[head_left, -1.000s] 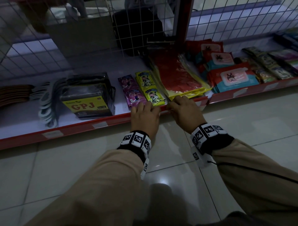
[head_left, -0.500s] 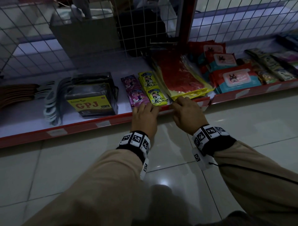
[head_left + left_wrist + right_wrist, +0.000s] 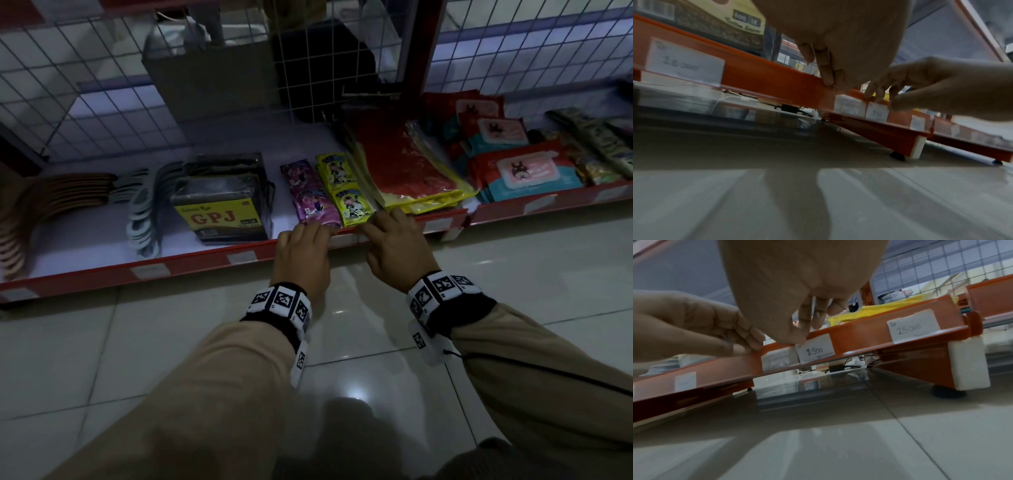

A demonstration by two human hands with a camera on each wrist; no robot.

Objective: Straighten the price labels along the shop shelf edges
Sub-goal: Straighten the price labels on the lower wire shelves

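A red shelf edge rail (image 3: 191,265) runs along the low shelf and carries white paper price labels. The "1.500" label (image 3: 815,348) sits next to a fainter label (image 3: 777,358), and the same pair (image 3: 877,112) appears in the left wrist view. My right hand (image 3: 373,228) pinches the top left corner of the "1.500" label against the rail, thumb (image 3: 797,339) in front. My left hand (image 3: 318,233) is just left of the pair, its fingers (image 3: 827,78) curled over the rail's top. Other labels read "25.000" (image 3: 912,327) and "16.300" (image 3: 684,63).
On the shelf lie a black GPJ box (image 3: 219,205), purple and yellow sachets (image 3: 349,202), red and yellow flat packs (image 3: 407,171), hangers (image 3: 144,212) and wipes packs (image 3: 524,171). A wire grid (image 3: 102,85) backs the shelf. Glossy floor tiles (image 3: 342,342) lie in front.
Both hands stay at the same spot on the rail, with only slight finger movement. The head view has shifted a little.
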